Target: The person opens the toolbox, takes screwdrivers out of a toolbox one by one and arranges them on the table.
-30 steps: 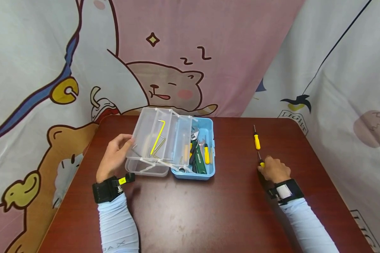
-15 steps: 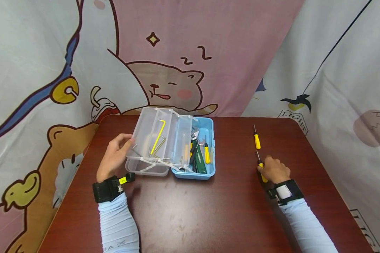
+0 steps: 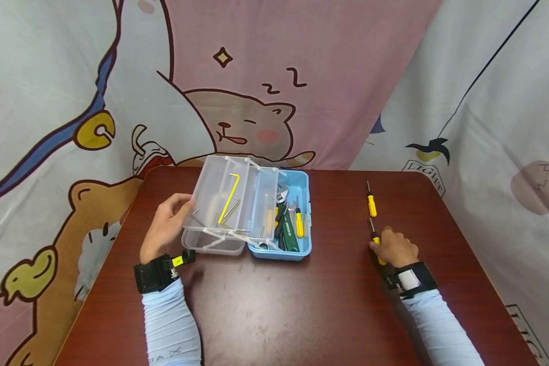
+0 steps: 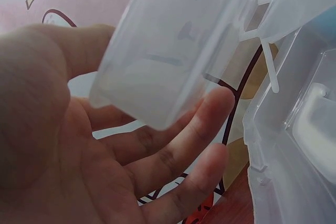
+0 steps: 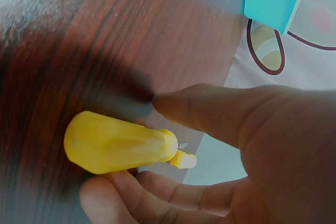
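My left hand (image 3: pixel 164 226) grips the left edge of a clear plastic tray (image 3: pixel 201 193), part of an opened blue toolbox (image 3: pixel 279 256). In the left wrist view the tray's corner (image 4: pixel 152 77) sits between thumb and fingers. A yellow hex key (image 3: pixel 229 198) and several metal ones lie in the tray. On the right, my right hand (image 3: pixel 397 246) is around a yellow-handled screwdriver (image 3: pixel 375 240) lying on the table. In the right wrist view my thumb stands apart from its handle (image 5: pixel 115 142), with fingers along the other side.
A second yellow screwdriver (image 3: pixel 371 204) lies just beyond, nearly in line. The blue box holds a green-handled tool (image 3: pixel 289 231), an adjustable wrench (image 3: pixel 281 195) and another yellow screwdriver (image 3: pixel 299 222). A printed curtain (image 3: pixel 338 91) hangs behind the table (image 3: pixel 302 315).
The near screwdriver has moved slightly away from me and come further into view as my right thumb and fingers loosened from it. My left hand and the tray have stayed put.
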Tool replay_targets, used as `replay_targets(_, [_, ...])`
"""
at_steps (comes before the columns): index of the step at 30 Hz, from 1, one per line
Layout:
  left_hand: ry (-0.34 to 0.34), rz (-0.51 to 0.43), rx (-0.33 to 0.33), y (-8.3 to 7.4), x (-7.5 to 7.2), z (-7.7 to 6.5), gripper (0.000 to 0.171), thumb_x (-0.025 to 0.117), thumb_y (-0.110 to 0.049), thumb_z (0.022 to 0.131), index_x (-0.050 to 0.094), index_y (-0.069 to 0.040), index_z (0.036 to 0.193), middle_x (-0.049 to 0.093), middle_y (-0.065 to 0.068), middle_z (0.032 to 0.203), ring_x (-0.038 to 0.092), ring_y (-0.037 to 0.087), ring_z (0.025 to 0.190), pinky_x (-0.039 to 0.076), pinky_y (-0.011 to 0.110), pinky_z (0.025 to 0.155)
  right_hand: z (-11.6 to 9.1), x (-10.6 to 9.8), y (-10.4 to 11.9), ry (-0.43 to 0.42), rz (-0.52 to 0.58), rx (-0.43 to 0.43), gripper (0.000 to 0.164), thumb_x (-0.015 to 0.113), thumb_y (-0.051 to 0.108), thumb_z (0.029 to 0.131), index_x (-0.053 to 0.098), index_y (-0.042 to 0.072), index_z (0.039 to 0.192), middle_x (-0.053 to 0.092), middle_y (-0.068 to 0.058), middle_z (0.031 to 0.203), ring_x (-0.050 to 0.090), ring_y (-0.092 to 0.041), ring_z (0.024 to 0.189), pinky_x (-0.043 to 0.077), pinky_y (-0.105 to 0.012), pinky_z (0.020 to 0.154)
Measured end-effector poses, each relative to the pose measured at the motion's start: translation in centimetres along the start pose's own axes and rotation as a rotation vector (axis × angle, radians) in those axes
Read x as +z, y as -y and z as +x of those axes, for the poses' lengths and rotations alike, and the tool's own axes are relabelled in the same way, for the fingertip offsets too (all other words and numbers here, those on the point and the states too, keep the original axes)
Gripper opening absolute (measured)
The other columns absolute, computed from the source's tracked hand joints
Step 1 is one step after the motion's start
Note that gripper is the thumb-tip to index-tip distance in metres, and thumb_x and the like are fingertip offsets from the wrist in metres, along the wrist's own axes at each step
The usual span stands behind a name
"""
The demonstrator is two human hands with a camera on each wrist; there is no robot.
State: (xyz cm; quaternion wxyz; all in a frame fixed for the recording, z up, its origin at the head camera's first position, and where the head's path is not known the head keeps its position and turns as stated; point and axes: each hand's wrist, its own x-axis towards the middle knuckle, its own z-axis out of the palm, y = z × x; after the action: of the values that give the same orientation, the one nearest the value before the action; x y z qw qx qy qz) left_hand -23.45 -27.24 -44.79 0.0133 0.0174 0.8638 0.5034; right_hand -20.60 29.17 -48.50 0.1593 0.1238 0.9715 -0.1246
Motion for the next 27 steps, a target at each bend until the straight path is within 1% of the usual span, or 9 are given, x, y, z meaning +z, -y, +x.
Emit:
replay_targets(5, [-0.001, 0.007, -0.001, 0.0, 0.0, 0.0, 0.056, 0.048, -0.046, 0.111, 0.052, -0.004, 0.148, 0.056, 0.023, 0.147, 0.056, 0.037, 0.123, 0.047, 0.036, 0.093, 0.0, -0.1, 0.1, 0.021, 0.005, 0.005, 0.048, 0.068, 0.037, 0.101, 0.051, -0.007, 0.112, 0.057, -0.018, 0.081, 0.057, -0.035, 0.074, 0.041, -0.044, 0.067])
replay_targets(15, [0.003, -0.010, -0.008, -0.3, -0.1, -0.2, 0.055, 0.049, -0.044, 0.111, 0.051, -0.005, 0.150, 0.055, 0.023, 0.148, 0.055, 0.037, 0.124, 0.048, 0.040, 0.095, 0.0, -1.0, 0.2, 0.067, 0.027, -0.002, 0.050, 0.064, 0.041, 0.103, 0.055, -0.008, 0.111, 0.054, -0.017, 0.079, 0.056, -0.034, 0.074, 0.040, -0.045, 0.068])
replay_targets(19, [0.002, -0.010, -0.004, -0.3, 0.0, -0.2, 0.054, 0.049, -0.043, 0.111, 0.052, -0.004, 0.149, 0.055, 0.024, 0.148, 0.055, 0.037, 0.125, 0.048, 0.041, 0.095, 0.0, -1.1, 0.6, 0.071, 0.023, -0.006, 0.052, 0.063, 0.042, 0.103, 0.057, -0.008, 0.114, 0.054, -0.016, 0.078, 0.056, -0.034, 0.075, 0.040, -0.047, 0.070])
replay_targets(25, [-0.007, -0.009, -0.003, -0.2, 0.1, -0.1, 0.052, 0.049, -0.041, 0.112, 0.053, -0.004, 0.147, 0.056, 0.023, 0.146, 0.056, 0.037, 0.123, 0.048, 0.037, 0.092, -0.2, -1.5, 1.7, 0.060, 0.004, -0.020, 0.052, 0.061, 0.043, 0.103, 0.059, -0.008, 0.112, 0.056, -0.017, 0.080, 0.057, -0.035, 0.076, 0.041, -0.048, 0.071])
replay_targets(27, [-0.006, -0.011, -0.002, -0.2, 0.1, -0.1, 0.052, 0.049, -0.042, 0.111, 0.052, -0.004, 0.147, 0.056, 0.024, 0.146, 0.056, 0.037, 0.123, 0.048, 0.036, 0.092, -0.4, -1.8, 2.3, 0.045, -0.008, -0.027, 0.054, 0.061, 0.044, 0.103, 0.059, -0.009, 0.114, 0.058, -0.017, 0.081, 0.057, -0.035, 0.075, 0.043, -0.047, 0.070])
